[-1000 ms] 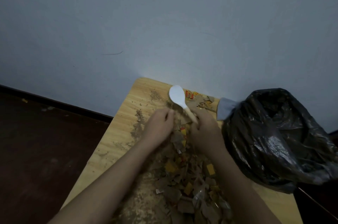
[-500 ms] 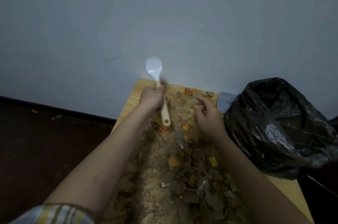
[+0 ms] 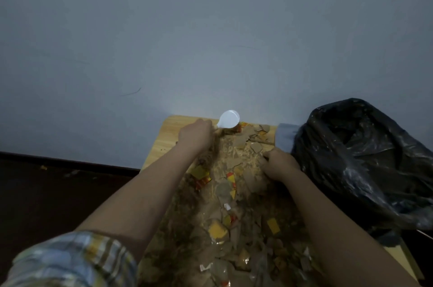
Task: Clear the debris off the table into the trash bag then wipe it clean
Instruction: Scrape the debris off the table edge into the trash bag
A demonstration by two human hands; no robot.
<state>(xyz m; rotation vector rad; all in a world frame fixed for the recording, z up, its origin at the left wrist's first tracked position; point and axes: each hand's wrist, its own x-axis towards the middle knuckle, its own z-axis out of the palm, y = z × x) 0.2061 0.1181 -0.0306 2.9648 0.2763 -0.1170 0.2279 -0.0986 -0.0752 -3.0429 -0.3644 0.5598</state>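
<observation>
A wooden table (image 3: 164,144) stands against the wall, covered down its middle with debris (image 3: 236,216): torn brown cardboard, yellow and red wrapper scraps, sawdust. My left hand (image 3: 195,135) grips the handle of a white spoon (image 3: 228,119) at the table's far edge, its bowl pointing toward the wall. My right hand (image 3: 278,165) rests curled on the debris near the right side, fingers closed on scraps. A black trash bag (image 3: 358,160) sits open at the table's right edge, close to my right hand.
A pale blue cloth (image 3: 284,137) lies at the far right corner, partly under the bag. The grey wall rises directly behind the table. Dark floor (image 3: 58,193) with a few small scraps lies to the left.
The spoon passed from my right hand to my left, which lifted it and now holds it low at the far edge. My right hand moved right toward the bag.
</observation>
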